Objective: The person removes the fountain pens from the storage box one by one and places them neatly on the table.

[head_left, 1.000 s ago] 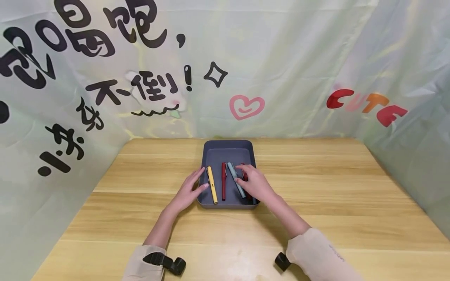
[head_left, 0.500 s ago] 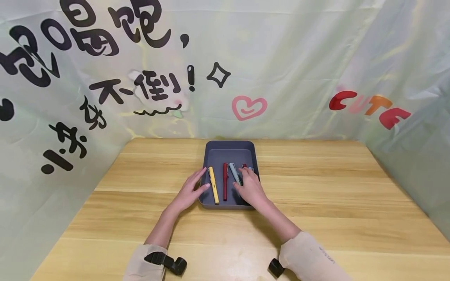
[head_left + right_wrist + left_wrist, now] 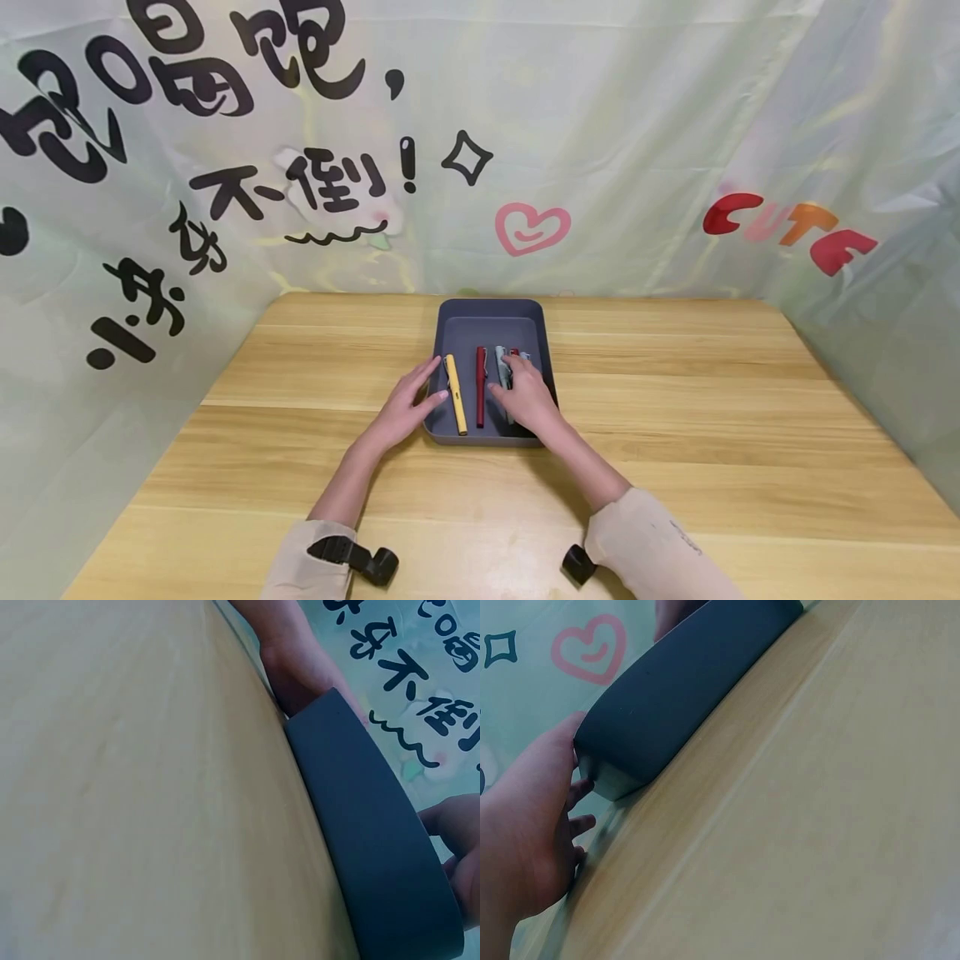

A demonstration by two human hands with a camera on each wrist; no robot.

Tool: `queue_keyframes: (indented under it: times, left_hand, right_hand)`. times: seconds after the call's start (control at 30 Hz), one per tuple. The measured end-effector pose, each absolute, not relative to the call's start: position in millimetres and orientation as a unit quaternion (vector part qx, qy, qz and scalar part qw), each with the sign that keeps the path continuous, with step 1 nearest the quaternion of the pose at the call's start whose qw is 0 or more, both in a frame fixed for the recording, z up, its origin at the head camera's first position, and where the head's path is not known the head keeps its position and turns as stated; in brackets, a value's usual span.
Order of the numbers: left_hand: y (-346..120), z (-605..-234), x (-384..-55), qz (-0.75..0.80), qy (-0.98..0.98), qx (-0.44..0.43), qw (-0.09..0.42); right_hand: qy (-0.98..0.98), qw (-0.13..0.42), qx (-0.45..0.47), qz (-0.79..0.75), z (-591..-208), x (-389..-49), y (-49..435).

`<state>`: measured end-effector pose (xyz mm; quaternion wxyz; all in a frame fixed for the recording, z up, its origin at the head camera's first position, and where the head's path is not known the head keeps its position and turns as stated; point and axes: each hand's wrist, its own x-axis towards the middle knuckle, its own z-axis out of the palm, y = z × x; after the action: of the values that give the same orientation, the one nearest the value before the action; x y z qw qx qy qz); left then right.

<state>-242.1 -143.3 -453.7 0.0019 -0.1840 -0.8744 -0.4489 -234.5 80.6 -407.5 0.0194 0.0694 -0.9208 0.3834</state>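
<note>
A dark grey-blue tray (image 3: 489, 330) stands on the table with pens lying in it. My left hand (image 3: 401, 412) holds its left wall, the thumb over the rim inside and the fingers outside. Near that thumb lies a yellow pen (image 3: 456, 400); a dark red pen (image 3: 481, 392) lies in the middle. My right hand (image 3: 528, 400) reaches over the right part, its fingertips on a light grey-blue pen (image 3: 501, 357) and its thumb spread to the left of it. Partly hidden by this hand are a second red pen (image 3: 514, 352) and a light blue pen (image 3: 525, 356).
Under the tray is a wooden table (image 3: 675, 400). A printed cloth (image 3: 630, 150) with writing and a heart hangs behind and at both sides. A black wrist camera (image 3: 375, 567) sits by the left sleeve, another black camera (image 3: 579, 565) by the right.
My right hand has moved left over the pens. The light grey-blue pen has turned straighter, and the tops of the two rightmost pens have shifted left beside it. My left hand stays put.
</note>
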Motion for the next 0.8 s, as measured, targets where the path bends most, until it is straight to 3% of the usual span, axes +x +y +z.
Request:
queue_keyframes:
  times: [0.27,0.43,0.8]
  left_hand:
    - [-143,-453,-242,-0.451,-0.874,-0.181,0.003]
    - [-143,-452,-242,-0.447,-0.875,-0.185,0.002]
    - [-143,-452,-243,-0.444,-0.874,-0.198,0.008]
  right_hand:
    - [-0.873,-0.003,0.056,0.484,-409,-241,79]
    - [-0.832,0.017,0.025,0.555,-413,-243,85]
    - [-0.891,0.012,0.038,0.451,-420,-245,89]
